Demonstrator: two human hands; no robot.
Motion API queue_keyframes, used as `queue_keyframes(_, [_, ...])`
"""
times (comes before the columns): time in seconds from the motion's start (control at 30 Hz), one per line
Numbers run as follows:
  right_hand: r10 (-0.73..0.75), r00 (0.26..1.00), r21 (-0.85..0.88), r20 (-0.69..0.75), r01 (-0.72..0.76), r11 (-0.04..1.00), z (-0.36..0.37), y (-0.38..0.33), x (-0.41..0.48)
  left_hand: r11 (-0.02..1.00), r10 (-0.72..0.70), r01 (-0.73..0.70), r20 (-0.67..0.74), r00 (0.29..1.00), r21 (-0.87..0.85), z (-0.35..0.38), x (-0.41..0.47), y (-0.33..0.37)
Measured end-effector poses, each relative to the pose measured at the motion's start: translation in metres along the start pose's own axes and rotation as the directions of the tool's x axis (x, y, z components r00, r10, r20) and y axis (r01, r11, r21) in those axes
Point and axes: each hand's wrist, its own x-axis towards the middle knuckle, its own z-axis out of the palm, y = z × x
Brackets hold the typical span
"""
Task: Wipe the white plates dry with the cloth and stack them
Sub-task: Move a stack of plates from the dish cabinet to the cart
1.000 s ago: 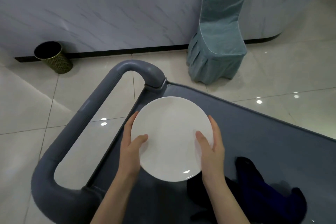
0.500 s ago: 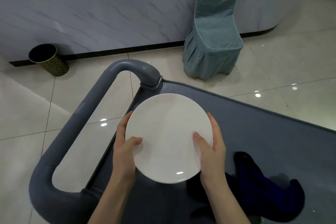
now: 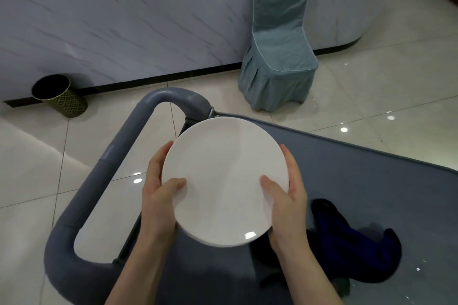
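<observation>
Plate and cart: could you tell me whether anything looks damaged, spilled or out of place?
Nothing stands out. The plate looks whole, held at its rim by the left hand and right hand; the dark cloth lies crumpled on the cart.

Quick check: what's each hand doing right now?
Left hand: grips the round white glossy plate by its left rim.
Right hand: grips the same plate by its right rim.

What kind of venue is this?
Likely a banquet hall or restaurant: a teal-covered chair on polished tile, a grey service cart, and a white plate held above the cart.
</observation>
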Motion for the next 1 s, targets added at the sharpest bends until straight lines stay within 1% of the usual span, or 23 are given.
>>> queue_keyframes(0.1, [0.003, 1.0, 0.017, -0.004, -0.003, 1.0, -0.011, -0.011, -0.011, 1.0, -0.011, 0.012, 0.029, 1.0, -0.007, 0.007, -0.012, 0.006])
queue_keyframes(0.2, [-0.036, 0.999, 0.002, -0.031, 0.036, 0.999, -0.027, -0.026, -0.022, 1.0, -0.017, 0.018, 0.078, 0.997, -0.014, 0.02, -0.023, 0.01])
queue_keyframes(0.27, [-0.041, 0.994, 0.006, -0.097, 0.041, 0.999, -0.042, -0.032, -0.036, 1.0, -0.018, 0.017, 0.131, 0.991, 0.01, 0.034, -0.035, 0.009])
queue_keyframes(0.37, [-0.055, 0.971, 0.048, -0.233, 0.068, 0.997, -0.073, -0.041, -0.061, 1.0, -0.021, 0.019, 0.191, 0.981, 0.008, 0.058, -0.06, 0.008])
queue_keyframes(0.5, [-0.089, 0.898, 0.08, -0.43, 0.136, 0.987, -0.124, -0.051, -0.112, 0.999, -0.04, 0.04, 0.29, 0.956, 0.006, 0.095, -0.105, 0.004])
queue_keyframes(0.6, [-0.123, 0.805, 0.076, -0.581, 0.204, 0.976, -0.169, -0.054, -0.165, 0.996, -0.082, 0.068, 0.425, 0.902, 0.048, 0.124, -0.155, -0.002])
queue_keyframes(0.67, [-0.127, 0.728, 0.078, -0.674, 0.24, 0.968, -0.199, -0.052, -0.21, 0.994, -0.107, 0.079, 0.54, 0.835, 0.076, 0.139, -0.198, -0.005])
queue_keyframes(0.73, [-0.121, 0.642, 0.06, -0.757, 0.253, 0.966, -0.227, -0.05, -0.264, 0.992, -0.115, 0.05, 0.656, 0.746, 0.117, 0.15, -0.246, -0.01])
queue_keyframes(0.8, [-0.104, 0.529, 0.055, -0.842, 0.277, 0.959, -0.253, -0.045, -0.323, 0.989, -0.133, 0.035, 0.74, 0.66, 0.146, 0.157, -0.3, -0.017])
queue_keyframes(0.9, [-0.081, 0.33, 0.038, -0.941, 0.338, 0.941, -0.288, -0.035, -0.415, 0.981, -0.175, 0.016, 0.855, 0.489, 0.192, 0.167, -0.389, -0.028])
queue_keyframes(0.93, [-0.076, 0.258, 0.021, -0.963, 0.352, 0.936, -0.298, -0.032, -0.447, 0.979, -0.18, -0.008, 0.888, 0.423, 0.203, 0.169, -0.42, -0.031])
queue_keyframes(1.0, [-0.075, 0.125, -0.023, -0.989, 0.375, 0.927, -0.315, -0.025, -0.511, 0.975, -0.17, -0.092, 0.948, 0.271, 0.201, 0.169, -0.484, -0.035])
